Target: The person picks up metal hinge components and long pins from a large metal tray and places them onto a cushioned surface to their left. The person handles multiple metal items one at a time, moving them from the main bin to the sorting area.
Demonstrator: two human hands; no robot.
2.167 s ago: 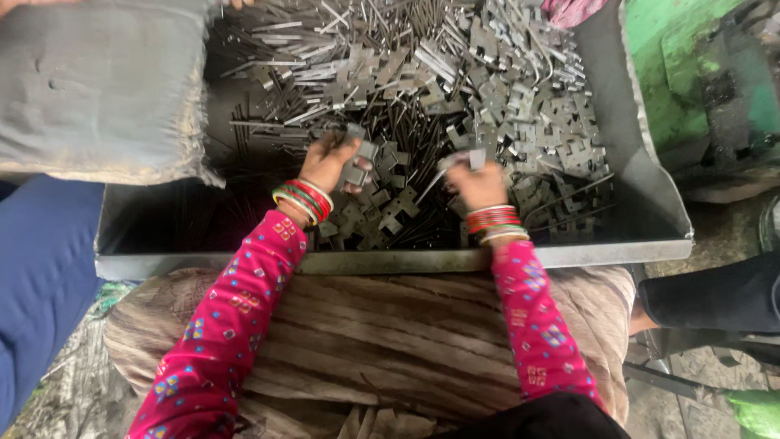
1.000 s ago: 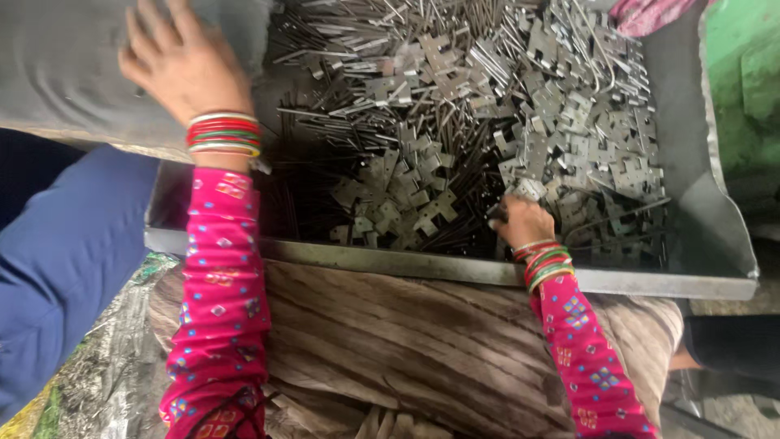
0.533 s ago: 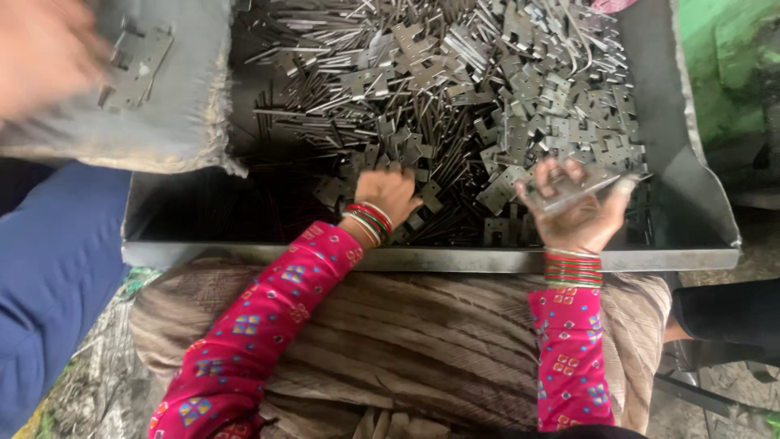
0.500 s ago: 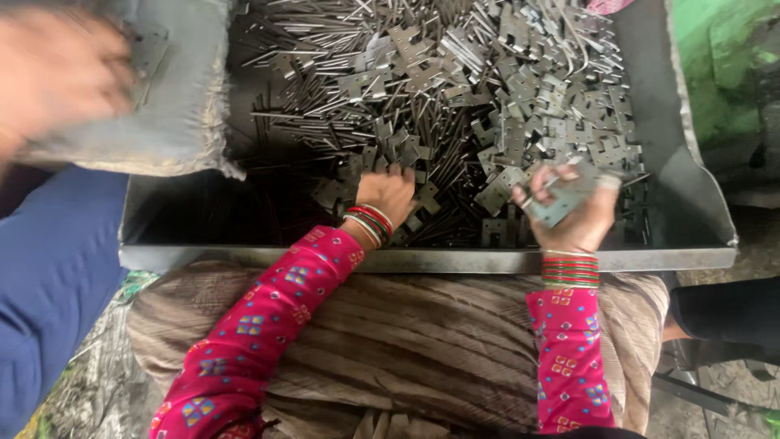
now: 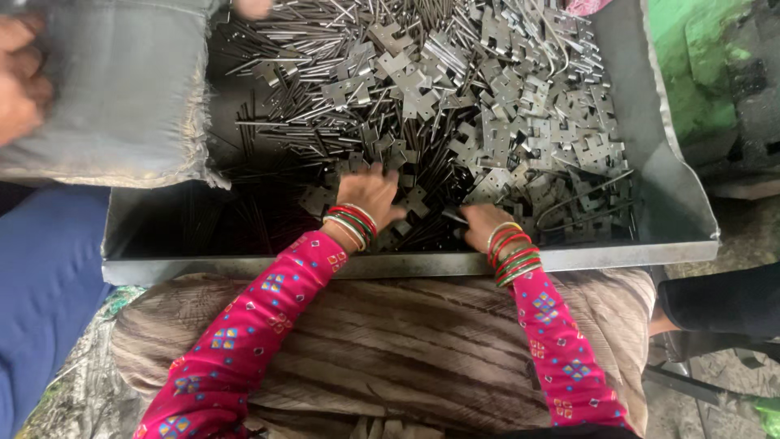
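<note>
Metal plates, flat, grey and notched, lie heaped with thin steel rods inside a large sheet-metal tray that fills the upper half of the view; the plates crowd the right and centre of the tray, the rods the left and the far side. Below the tray's near rim, a brown striped cloth covers the person's lap, and a blue-clad leg of another person stands at the left edge. A grey fabric sack hangs over the tray's far-left corner, gripped at its left border by another person's hand, which is blurred. Both of the wearer's arms, in pink patterned sleeves with red and green bangles at the wrists, reach over the near rim into the pile. Left hand: fingers spread, palm down, pressed onto plates and rods near the tray's middle front. Right hand: just right of the left, the two apart, fingers curled down into the plates; whether it grips one cannot be told. The densest heap of plates lies beyond and to the right of both hands.
</note>
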